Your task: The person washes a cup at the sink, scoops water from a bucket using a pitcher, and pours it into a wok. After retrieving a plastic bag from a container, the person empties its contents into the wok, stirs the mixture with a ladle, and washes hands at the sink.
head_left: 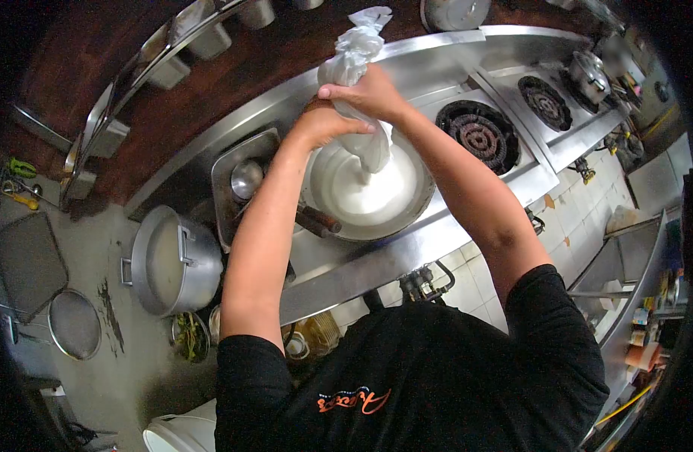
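Both of my hands grip a white, twisted bag [348, 59], its gathered top sticking up above my fingers. I cannot tell whether it is cloth or plastic. My left hand [322, 124] is closed around the middle of the bag, and my right hand [370, 94] is closed on it just above. The bag's lower end hangs into a wide round pan [333, 224] on the stove. White liquid [384, 197] fills much of the pan's bottom. A dark wooden handle [318, 219] lies by the pan's near left rim.
Left of the pan sits a metal tray [224, 162] with a ladle [247, 179]. A big pot [144, 260] and a round strainer [74, 324] stand farther left. To the right are burners [478, 137] and a lidded pot [589, 74]. A metal rail [128, 71] holds containers.
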`<state>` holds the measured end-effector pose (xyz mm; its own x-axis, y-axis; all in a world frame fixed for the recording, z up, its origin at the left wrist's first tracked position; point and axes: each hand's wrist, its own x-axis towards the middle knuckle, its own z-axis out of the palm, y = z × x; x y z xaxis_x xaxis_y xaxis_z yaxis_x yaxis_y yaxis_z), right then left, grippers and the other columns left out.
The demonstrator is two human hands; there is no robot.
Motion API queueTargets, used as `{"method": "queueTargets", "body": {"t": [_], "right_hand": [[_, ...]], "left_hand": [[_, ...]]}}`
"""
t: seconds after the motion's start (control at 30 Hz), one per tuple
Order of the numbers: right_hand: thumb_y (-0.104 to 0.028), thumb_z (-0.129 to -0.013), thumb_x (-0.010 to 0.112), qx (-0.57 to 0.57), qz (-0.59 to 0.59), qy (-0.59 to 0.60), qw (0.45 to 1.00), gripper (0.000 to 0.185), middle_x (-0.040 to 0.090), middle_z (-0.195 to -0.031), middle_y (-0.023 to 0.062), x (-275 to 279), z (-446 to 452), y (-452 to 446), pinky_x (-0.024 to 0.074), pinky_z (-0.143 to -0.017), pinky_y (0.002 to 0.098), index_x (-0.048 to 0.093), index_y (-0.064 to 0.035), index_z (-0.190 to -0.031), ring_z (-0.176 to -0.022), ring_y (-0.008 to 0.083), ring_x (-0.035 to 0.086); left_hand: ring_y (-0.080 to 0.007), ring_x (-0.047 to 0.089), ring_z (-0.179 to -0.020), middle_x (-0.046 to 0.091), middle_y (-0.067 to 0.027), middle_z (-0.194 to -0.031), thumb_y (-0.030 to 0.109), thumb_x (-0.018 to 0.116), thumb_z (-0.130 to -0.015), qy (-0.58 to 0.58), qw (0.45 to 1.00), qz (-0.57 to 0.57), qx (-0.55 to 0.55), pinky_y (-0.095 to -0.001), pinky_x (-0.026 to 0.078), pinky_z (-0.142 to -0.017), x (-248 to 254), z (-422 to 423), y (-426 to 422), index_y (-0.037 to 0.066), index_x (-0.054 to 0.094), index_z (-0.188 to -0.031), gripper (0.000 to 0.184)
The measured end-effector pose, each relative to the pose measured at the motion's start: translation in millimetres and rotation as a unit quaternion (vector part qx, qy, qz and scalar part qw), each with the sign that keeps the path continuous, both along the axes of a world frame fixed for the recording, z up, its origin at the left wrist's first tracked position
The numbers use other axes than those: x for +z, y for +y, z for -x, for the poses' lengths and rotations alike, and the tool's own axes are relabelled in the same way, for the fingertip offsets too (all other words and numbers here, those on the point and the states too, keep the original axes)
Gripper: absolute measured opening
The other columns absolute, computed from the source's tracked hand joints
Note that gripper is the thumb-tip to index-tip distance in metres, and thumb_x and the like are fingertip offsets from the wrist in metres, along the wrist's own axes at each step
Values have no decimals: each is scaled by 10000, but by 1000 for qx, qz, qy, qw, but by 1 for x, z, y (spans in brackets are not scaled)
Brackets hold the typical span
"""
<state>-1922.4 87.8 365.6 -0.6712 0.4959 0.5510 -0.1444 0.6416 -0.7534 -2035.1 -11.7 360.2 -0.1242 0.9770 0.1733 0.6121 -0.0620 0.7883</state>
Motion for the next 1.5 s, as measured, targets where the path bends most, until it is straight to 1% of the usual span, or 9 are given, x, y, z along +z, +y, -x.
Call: {"method": "queueTargets", "body": {"t": [0.13, 0.23, 0.33, 0.5, 0.6, 0.7, 0.83, 1.2, 1.5], "right_hand": [[-439, -760, 726, 23, 17, 33, 999, 523, 630, -899, 91, -6, 4, 1, 465, -763, 334, 586, 5, -1000, -832, 185, 575], [-458, -768, 709, 34, 25, -1, 999, 563, 616, -952, 88, -9, 1, 7, 456, -786, 327, 561, -5, -1069, -869, 186, 562], [-442, -753, 718, 37, 36, -16, 999, 613, 589, -1035, 95, -10, -17, 6, 448, -815, 317, 536, -17, -1156, -940, 181, 538], [-275, -701, 722, 56, 181, -37, 981, 642, 573, -1175, 161, -56, -58, 42, 418, -927, 351, 487, -76, -1265, -1074, 241, 546], [-162, -655, 695, -82, -65, -145, 984, 615, 586, -1124, 149, -110, -59, 45, 453, -827, 315, 520, -64, -1236, -988, 195, 553], [-185, -675, 683, -12, 92, -221, 971, 534, 626, -1101, 159, -116, -56, 36, 443, -905, 361, 569, -76, -1184, -1003, 293, 596], [-165, -666, 687, -80, 49, -231, 968, 425, 642, -981, 191, -102, -48, 26, 470, -817, 366, 619, -58, -1071, -895, 326, 614], [-71, -655, 661, -35, 28, -179, 983, 295, 652, -852, 174, -88, -35, 23, 484, -739, 358, 649, -34, -948, -783, 294, 628], [-40, -657, 597, -96, 76, -208, 970, 241, 643, -803, 161, -101, -26, 26, 476, -722, 351, 620, -21, -897, -756, 270, 618]], "left_hand": [[-228, 614, -978, 637, -143, -1071, 215, 832, -597, -79, 996, -39, -17, -347, 478, -843, -19, -5, 14, 14, 612, -1041, 534], [-237, 622, -960, 648, -150, -1035, 192, 773, -680, 141, 975, -136, 103, -347, 482, -816, -39, -4, 38, 20, 617, -1033, 423], [-254, 629, -948, 656, -157, -1008, 175, 723, -729, -15, 992, 3, 126, -353, 486, -794, -43, -5, 43, 22, 621, -1039, 361], [-232, 574, -1023, 622, -112, -1096, 235, 707, -764, -34, 996, -6, 84, -333, 442, -891, -48, 5, 43, 30, 589, -1135, 440], [-225, 578, -1020, 623, -112, -1101, 250, 737, -735, 6, 996, -29, 85, -330, 451, -876, -47, 11, 37, 22, 596, -1119, 469], [-230, 601, -983, 629, -129, -1081, 271, 784, -688, 12, 995, -76, 60, -339, 476, -836, -52, 25, 30, 3, 598, -1098, 524], [-207, 587, -984, 623, -87, -1098, 237, 737, -749, -58, 996, -16, 66, -320, 463, -850, -50, 38, 16, 28, 602, -1114, 442], [-207, 520, -1107, 577, -87, -1195, 278, 658, -825, -19, 999, 17, 27, -337, 385, -977, -94, 92, 9, 42, 575, -1175, 430], [-244, 535, -1117, 585, -121, -1187, 288, 634, -808, 94, 994, -43, -37, -343, 401, -963, -33, 53, 5, 43, 558, -1169, 443]]}}
